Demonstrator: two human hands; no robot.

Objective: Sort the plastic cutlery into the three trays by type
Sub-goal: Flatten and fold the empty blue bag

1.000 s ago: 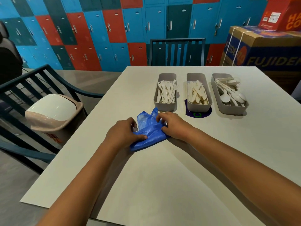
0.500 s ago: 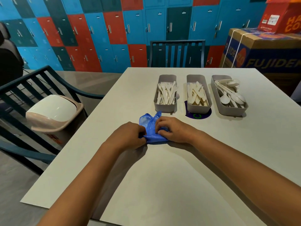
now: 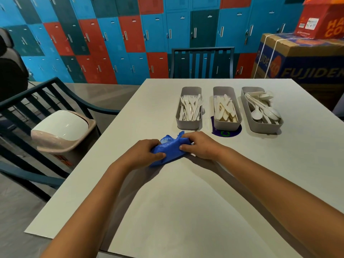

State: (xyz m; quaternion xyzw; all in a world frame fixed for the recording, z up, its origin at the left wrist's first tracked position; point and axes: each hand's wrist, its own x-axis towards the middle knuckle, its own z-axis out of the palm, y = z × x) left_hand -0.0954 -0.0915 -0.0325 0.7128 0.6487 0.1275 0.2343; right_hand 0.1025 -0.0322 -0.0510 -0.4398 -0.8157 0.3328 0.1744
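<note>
Table [image 3: 186,211]: white, square-cornered; all task items are borne on its far half, the near half being crossed by two bare forearms.

Lockers [image 3: 115,40]: a wall of blue, teal and red doors is seen behind the table.

Cardboard box [image 3: 305,60]: strapped, printed in blue and orange, placed at far right; a red carton [image 3: 323,19] is stacked on it.

Chairs: one dark slatted chair [image 3: 202,62] is set at the far edge of the table, another [image 3: 33,112] at the left side.

Bin [image 3: 63,131]: beige with a white swing lid, placed on the floor between the left chair and the table.

Trays, grey, three, ranged side by side: the left tray [image 3: 188,125] is filled with forks [image 3: 191,107]; the middle tray [image 3: 227,125] is filled with knives [image 3: 224,108] and is set on a dark round sticker [image 3: 226,133]; the right tray [image 3: 264,127] is filled with spoons [image 3: 264,110]. All cutlery is white plastic and is contained in these trays by type.

Blue plastic bag [image 3: 168,149]: crumpled, lying on the table just before the left tray, held between both hands.

Left hand [image 3: 145,153]: fingers and thumb are curled over the bag's near left end, which is gripped.

Right hand [image 3: 199,146]: fingers are curled onto the bag's right end, the thumb being pressed against its side; the bag is pinched.
</note>
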